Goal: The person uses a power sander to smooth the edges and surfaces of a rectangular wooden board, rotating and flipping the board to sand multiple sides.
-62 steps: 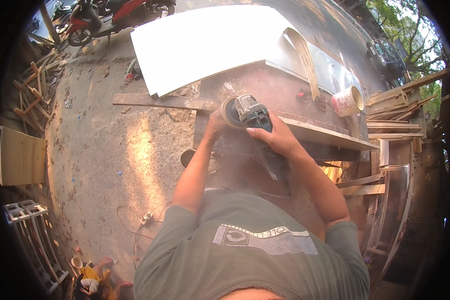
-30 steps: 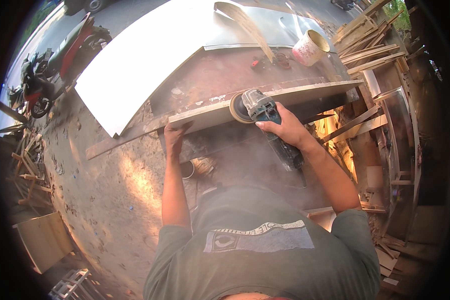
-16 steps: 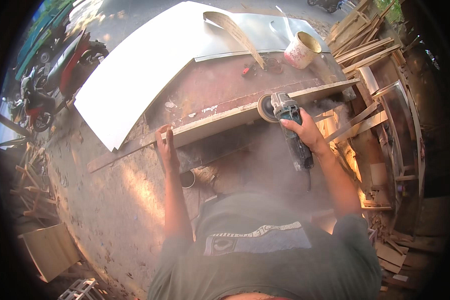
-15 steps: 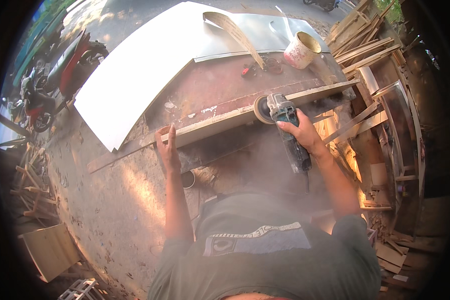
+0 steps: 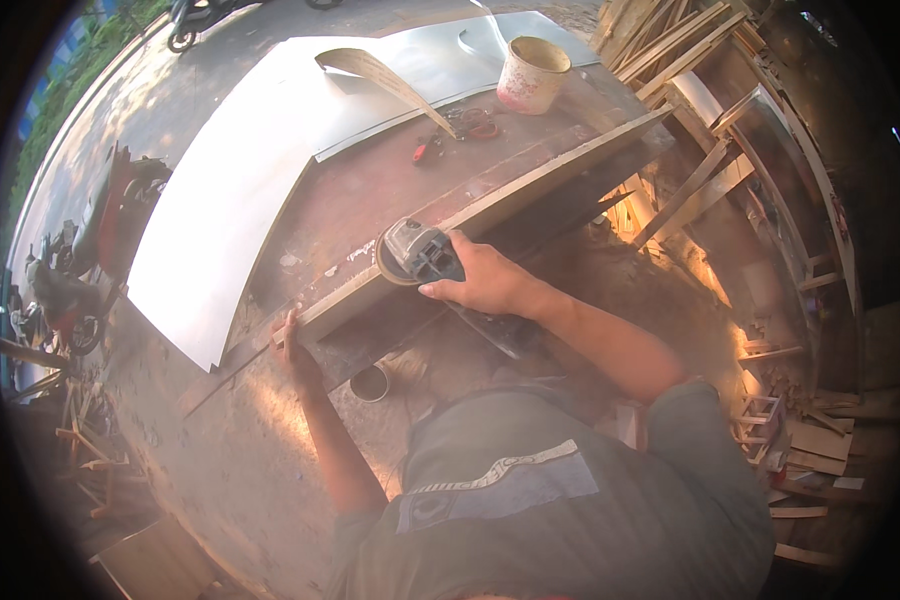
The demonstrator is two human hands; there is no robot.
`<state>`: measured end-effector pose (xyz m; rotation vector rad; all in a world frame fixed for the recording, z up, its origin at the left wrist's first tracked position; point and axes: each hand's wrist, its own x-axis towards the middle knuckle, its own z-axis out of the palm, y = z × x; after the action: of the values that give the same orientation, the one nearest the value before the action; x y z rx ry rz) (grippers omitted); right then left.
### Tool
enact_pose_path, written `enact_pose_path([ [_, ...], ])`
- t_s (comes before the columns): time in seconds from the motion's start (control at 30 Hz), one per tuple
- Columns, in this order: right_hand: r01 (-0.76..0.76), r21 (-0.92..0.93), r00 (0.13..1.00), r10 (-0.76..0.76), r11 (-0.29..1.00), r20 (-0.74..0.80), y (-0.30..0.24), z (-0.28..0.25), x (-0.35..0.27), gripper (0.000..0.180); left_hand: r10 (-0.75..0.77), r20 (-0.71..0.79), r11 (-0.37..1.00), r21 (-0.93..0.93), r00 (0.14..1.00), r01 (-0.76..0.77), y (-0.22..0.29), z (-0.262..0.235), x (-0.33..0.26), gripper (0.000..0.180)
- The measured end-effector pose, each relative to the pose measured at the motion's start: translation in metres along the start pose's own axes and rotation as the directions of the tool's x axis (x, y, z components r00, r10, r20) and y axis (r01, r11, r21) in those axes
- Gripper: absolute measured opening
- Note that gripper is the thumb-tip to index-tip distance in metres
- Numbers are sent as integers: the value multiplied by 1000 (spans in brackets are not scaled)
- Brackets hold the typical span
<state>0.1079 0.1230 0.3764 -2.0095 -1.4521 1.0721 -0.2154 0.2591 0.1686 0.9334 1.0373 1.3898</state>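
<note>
Head view: the right hand (image 5: 485, 285) has its fingers closed around the angle grinder (image 5: 417, 253), whose disc now sits further left along the long plank (image 5: 530, 185) than half a second ago, so the pass advances; the left hand (image 5: 295, 345) grips the plank's near end, steadying it on the bench (image 5: 370, 185); a paint-stained bucket (image 5: 530, 75) stands beyond.

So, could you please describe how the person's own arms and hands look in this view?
Both forearms are bare and come up from the lower edge, with no gloves, watch or rings visible on the left hand or the right hand. Short grey-green T-shirt sleeves end above the elbows, and the shirt carries a dark panel with pale edging.
</note>
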Motion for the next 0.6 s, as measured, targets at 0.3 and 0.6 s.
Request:
enact_pose_path([
  [0.3,-48,25,977,52,999,-206,101,-96,-8,82,-5,29,1000,11,1000,5,6,6,2,25],
  [0.6,-66,113,924,103,991,-368,189,-184,3,82,12,39,1000,5,999,-12,-4,-4,10,26],
])
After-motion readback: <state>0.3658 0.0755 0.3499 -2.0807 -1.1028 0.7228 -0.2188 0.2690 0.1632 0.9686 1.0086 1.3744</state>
